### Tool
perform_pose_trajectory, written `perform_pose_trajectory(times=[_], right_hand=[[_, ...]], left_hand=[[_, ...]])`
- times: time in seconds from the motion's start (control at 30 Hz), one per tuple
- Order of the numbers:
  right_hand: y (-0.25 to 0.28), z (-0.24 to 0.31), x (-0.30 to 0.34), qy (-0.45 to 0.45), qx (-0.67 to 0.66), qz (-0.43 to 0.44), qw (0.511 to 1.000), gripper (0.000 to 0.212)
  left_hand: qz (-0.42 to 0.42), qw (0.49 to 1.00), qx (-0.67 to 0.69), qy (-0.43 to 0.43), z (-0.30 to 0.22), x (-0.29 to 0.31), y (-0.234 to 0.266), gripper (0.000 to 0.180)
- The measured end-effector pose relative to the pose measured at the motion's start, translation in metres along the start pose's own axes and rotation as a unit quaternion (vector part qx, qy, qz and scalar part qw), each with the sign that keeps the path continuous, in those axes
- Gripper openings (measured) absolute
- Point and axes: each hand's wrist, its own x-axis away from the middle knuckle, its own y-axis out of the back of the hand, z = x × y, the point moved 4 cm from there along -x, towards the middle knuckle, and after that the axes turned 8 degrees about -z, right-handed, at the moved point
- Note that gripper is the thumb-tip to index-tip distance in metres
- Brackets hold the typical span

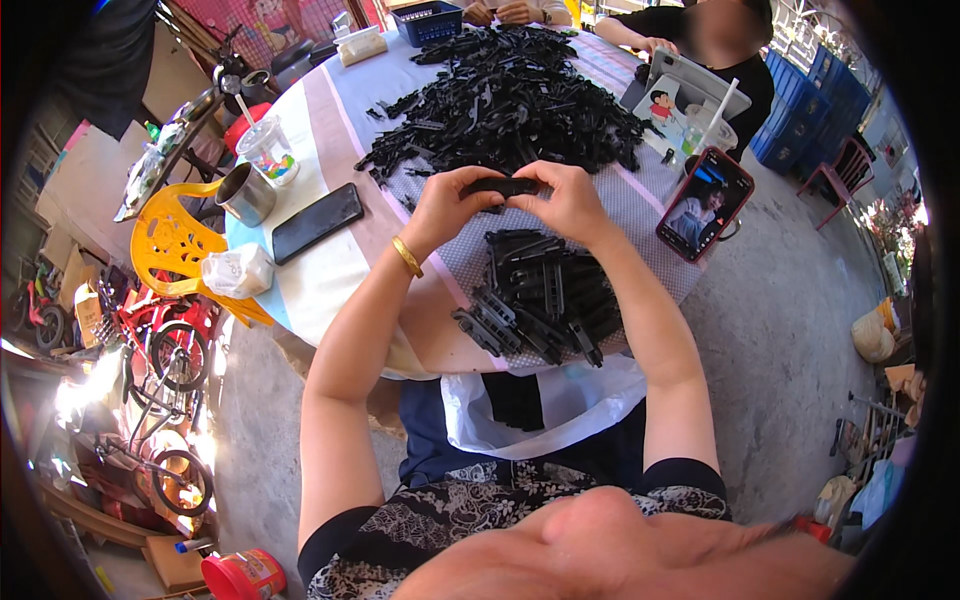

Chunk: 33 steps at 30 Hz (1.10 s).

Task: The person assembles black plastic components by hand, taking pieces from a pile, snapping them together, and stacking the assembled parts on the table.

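The shirt (450, 505) lies below the fingers (480, 173) of left hand (445, 207) and right hand (564, 205), pinching a black part (513, 187), likely light and stiff, best held by its ends.

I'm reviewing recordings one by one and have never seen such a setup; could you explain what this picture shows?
There is no machine here, just a person's bare left hand and right hand. The single picture comes from a wide fisheye camera on the person's head, looking down, so straight edges bend near the rim.

The fingers of both hands hold a long, narrow black piece, apparently plastic. On the round table with a pale striped and dotted cloth lie a large heap of black pieces and, nearer the body, a smaller pile of black pieces. A flat black phone lies to the left; an open white plastic bag is at the lap.
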Motion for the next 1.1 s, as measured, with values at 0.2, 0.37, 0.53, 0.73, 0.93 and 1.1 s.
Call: perform_pose_trajectory(times=[0.2, 0.37, 0.53, 0.73, 0.93, 1.1], right_hand=[[0.01, -0.06, -0.005, -0.232, -0.2, -0.038, 0.951, 0.036], [0.012, -0.065, 0.005, -0.172, 0.21, -0.002, 0.963, 0.035], [0.004, -0.052, 0.006, -0.202, 0.281, 0.135, 0.929, 0.028], [0.003, -0.053, 0.006, -0.156, 0.266, 0.092, 0.947, 0.024], [0.008, -0.057, 0.005, -0.147, 0.283, 0.077, 0.945, 0.021], [0.011, -0.055, 0.001, -0.211, 0.225, 0.089, 0.947, 0.017]], left_hand=[[0.181, 0.969, -0.122, -0.113, -0.006, 0.009, -0.021, 0.028], [0.171, 0.977, 0.012, -0.131, 0.013, -0.002, -0.02, 0.028], [-0.168, 0.961, -0.181, -0.128, 0.003, -0.032, 0.003, 0.017], [-0.196, 0.879, -0.38, -0.21, 0.002, -0.075, -0.009, 0.021], [-0.16, 0.887, -0.428, -0.062, 0.019, -0.098, -0.015, 0.023], [-0.148, 0.893, -0.423, -0.053, 0.022, -0.087, -0.004, 0.023]])
